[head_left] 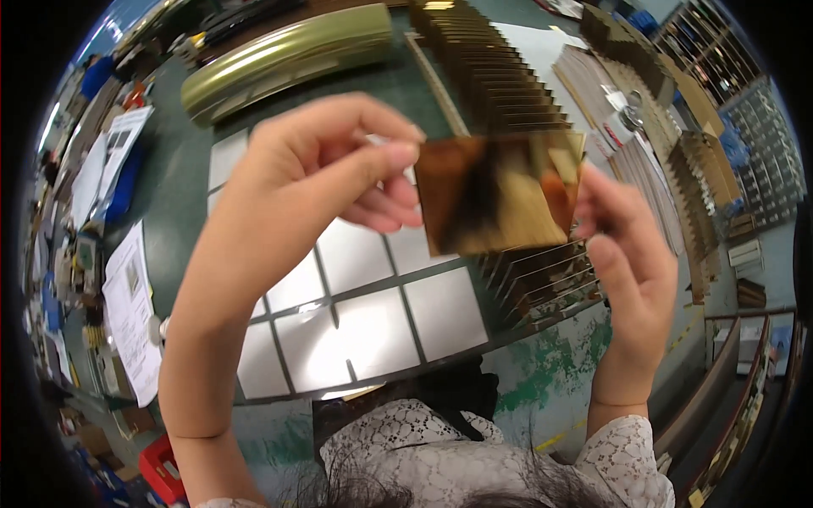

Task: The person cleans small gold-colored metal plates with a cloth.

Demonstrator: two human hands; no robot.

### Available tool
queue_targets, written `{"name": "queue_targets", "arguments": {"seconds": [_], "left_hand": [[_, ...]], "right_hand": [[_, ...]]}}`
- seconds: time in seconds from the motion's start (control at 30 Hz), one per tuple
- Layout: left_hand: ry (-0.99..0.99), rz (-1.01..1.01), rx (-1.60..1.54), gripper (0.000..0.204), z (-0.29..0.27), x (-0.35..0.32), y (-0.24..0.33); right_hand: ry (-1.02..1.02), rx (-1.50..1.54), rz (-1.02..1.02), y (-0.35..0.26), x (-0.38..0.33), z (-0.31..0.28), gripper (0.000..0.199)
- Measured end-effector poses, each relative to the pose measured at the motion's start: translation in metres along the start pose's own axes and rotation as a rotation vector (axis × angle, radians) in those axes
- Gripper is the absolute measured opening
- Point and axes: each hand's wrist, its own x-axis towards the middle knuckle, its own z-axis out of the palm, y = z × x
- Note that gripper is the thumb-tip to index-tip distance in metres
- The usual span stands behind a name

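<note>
A glossy, mirror-like amber rectangular panel [500,199] is held up above the table, with blurred reflections on its face. My left hand [326,173] pinches its left edge between thumb and fingers. At the opposite edge, the fingertips of my right hand [631,254] touch the panel, the thumb lower down and blurred. Beneath lie several pale square sheets [373,330] in rows, with dark gaps between them. Behind and below the panel runs a slotted rack [500,80], where several thin plates stand on edge.
A shiny gold-green roll [288,63] lies at the back of the green table [174,203]. Printed papers [131,305] are on the left. More zigzag racks [694,203] and a white container [622,127] stand at right. A red object [161,470] is low on the left.
</note>
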Motion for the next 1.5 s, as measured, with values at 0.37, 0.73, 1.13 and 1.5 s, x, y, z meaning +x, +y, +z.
{"name": "queue_targets", "arguments": {"seconds": [0.37,0.73,1.13,1.5], "left_hand": [[0.000,-0.421,-0.288,0.021,-0.052,-0.089,-0.053],[0.088,-0.400,-0.394,0.023,-0.077,-0.115,-0.071],[0.135,-0.401,-0.373,0.022,-0.080,-0.117,-0.071],[0.104,-0.380,-0.378,0.025,-0.080,-0.116,-0.069]], "right_hand": [[-0.264,0.234,0.325,-0.016,-0.032,0.071,0.040],[-0.310,0.332,0.384,-0.010,-0.029,0.107,0.042],[-0.333,0.447,0.336,-0.005,-0.027,0.110,0.038],[-0.344,0.454,0.389,-0.001,-0.021,0.114,0.040]]}}
